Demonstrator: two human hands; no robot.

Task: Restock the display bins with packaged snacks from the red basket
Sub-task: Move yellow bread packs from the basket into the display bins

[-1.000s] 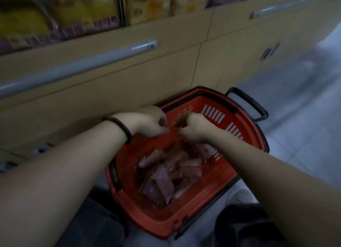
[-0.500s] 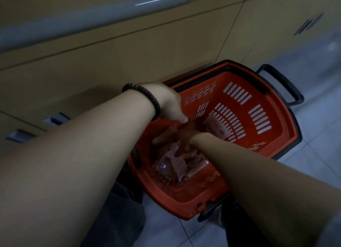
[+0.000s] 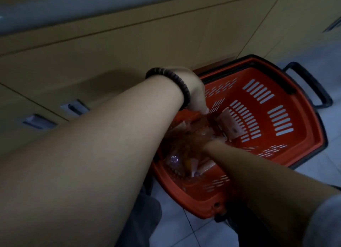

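Observation:
The red basket (image 3: pixel 300 91) stands on the floor against the cabinet, with both my arms reaching down into it. A heap of pink and clear snack packets (image 3: pixel 182 163) fills its near left corner. One pale packet (image 3: pixel 229 123) leans on the slotted far wall. My left hand (image 3: pixel 195 93), with a dark bead bracelet at the wrist, points down over the heap, and its fingertips are hidden. My right hand (image 3: pixel 193 141) is sunk among the packets and closed around a bunch of them. The picture is blurred.
A tan cabinet front (image 3: pixel 110 49) rises just behind the basket, with a long grey rail (image 3: pixel 73 5) on top and two recessed pulls (image 3: pixel 73 106) at the left. The basket's black handle (image 3: pixel 313 88) folds out to the right. Pale floor tiles (image 3: pixel 324 173) lie at the right.
The view has tilted down and closer, so the shelf of goods has left the frame. Both hands dropped from the basket's rim down into the packet heap.

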